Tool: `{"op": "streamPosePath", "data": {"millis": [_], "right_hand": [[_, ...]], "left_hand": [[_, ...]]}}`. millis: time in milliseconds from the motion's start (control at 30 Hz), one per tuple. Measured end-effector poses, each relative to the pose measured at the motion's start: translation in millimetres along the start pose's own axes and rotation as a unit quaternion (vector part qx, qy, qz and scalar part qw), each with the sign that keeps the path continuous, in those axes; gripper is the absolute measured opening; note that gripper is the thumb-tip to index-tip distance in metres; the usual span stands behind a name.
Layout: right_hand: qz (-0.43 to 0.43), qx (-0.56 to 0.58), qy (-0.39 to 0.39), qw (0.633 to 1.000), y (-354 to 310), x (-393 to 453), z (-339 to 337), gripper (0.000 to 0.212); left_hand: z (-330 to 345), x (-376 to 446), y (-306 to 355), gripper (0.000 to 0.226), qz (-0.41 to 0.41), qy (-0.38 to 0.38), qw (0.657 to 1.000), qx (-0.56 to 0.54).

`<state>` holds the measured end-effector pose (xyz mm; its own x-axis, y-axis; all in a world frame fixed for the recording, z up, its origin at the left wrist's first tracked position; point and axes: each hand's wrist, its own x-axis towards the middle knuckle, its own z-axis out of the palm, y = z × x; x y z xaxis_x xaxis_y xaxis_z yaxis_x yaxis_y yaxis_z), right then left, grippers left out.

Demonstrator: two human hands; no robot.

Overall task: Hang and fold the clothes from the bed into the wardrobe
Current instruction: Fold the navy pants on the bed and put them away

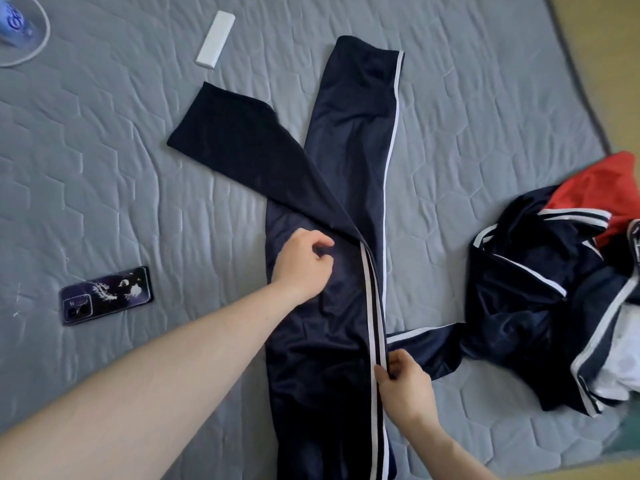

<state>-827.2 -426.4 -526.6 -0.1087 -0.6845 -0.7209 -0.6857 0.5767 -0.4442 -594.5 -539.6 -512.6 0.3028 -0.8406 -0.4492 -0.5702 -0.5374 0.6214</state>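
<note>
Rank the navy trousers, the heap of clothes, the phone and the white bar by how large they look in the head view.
1. navy trousers
2. heap of clothes, cut off by the frame's right edge, so its full extent is unknown
3. and 4. phone and white bar: too alike to rank; the bar lies farther from the camera.

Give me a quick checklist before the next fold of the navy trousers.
1. Right hand pinches the striped side seam: ok.
2. Left hand on the trousers; firm grip: cannot tell.
3. Legs aligned: not ok, one splays left.
4. Fabric flat: not ok, wrinkled near the left hand.
5. Clothes pile separate: not ok, a piece reaches the trousers.
6. Phone and white box clear of the trousers: ok.
</note>
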Motion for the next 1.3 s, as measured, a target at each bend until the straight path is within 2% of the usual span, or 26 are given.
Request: {"op": "streamPosePath", "data": {"millis": [33, 100, 200, 300, 400, 533, 700, 800, 867, 933, 1000, 1067, 1167, 1233, 1300], "right_hand": [[0.0, 0.004, 0.011, 1.0, -5, 1, -1, 0.014], [-0.027, 0.003, 0.04, 0.999, -17, 6, -2, 0.025], [-0.122, -0.034, 0.075, 0.989, -49, 24, -4, 0.042], [-0.214, -0.045, 0.079, 0.972, -98, 52, 1, 0.046], [-0.296, -0.072, 0.076, 0.949, -153, 80, 16, 0.049], [-0.374, -0.135, 0.094, 0.913, -215, 118, 46, 0.053], [-0.4, -0.229, 0.099, 0.882, -257, 155, 82, 0.056], [-0.389, -0.224, 0.11, 0.887, -265, 169, 86, 0.031], [-0.357, -0.145, 0.113, 0.916, -270, 171, 80, 0.008], [-0.295, 0.02, 0.125, 0.947, -276, 169, 64, 0.012], [-0.229, 0.165, 0.158, 0.946, -281, 167, 47, 0.019], [-0.168, 0.229, 0.21, 0.935, -282, 169, 31, 0.022], [-0.06, 0.266, 0.251, 0.929, -268, 185, 11, 0.022], [-0.003, 0.235, 0.24, 0.942, -253, 196, 2, 0.02], [0.01, 0.181, 0.232, 0.956, -243, 201, -1, 0.01]], "left_hand": [[-11, 7, -11, 0.025, -0.019, 0.036, 0.999, 0.003], [-35, 25, -35, 0.027, -0.058, 0.094, 0.993, 0.029], [-70, 55, -68, 0.056, -0.135, 0.111, 0.976, 0.127], [-89, 85, -93, 0.099, -0.222, 0.095, 0.951, 0.194], [-88, 112, -100, 0.136, -0.279, 0.034, 0.941, 0.186], [-75, 133, -97, 0.151, -0.316, -0.043, 0.929, 0.185], [-84, 155, -102, 0.174, -0.357, -0.059, 0.913, 0.19], [-88, 162, -98, 0.177, -0.364, -0.048, 0.912, 0.184], [-88, 166, -100, 0.182, -0.373, -0.051, 0.909, 0.181], [-86, 169, -100, 0.189, -0.386, -0.055, 0.903, 0.182], [-86, 172, -97, 0.191, -0.397, -0.06, 0.899, 0.176], [-89, 172, -93, 0.191, -0.406, -0.06, 0.897, 0.164], [-94, 174, -94, 0.196, -0.403, -0.096, 0.897, 0.151], [-99, 174, -93, 0.197, -0.404, -0.115, 0.896, 0.147], [-102, 174, -91, 0.196, -0.406, -0.129, 0.893, 0.145]]}}
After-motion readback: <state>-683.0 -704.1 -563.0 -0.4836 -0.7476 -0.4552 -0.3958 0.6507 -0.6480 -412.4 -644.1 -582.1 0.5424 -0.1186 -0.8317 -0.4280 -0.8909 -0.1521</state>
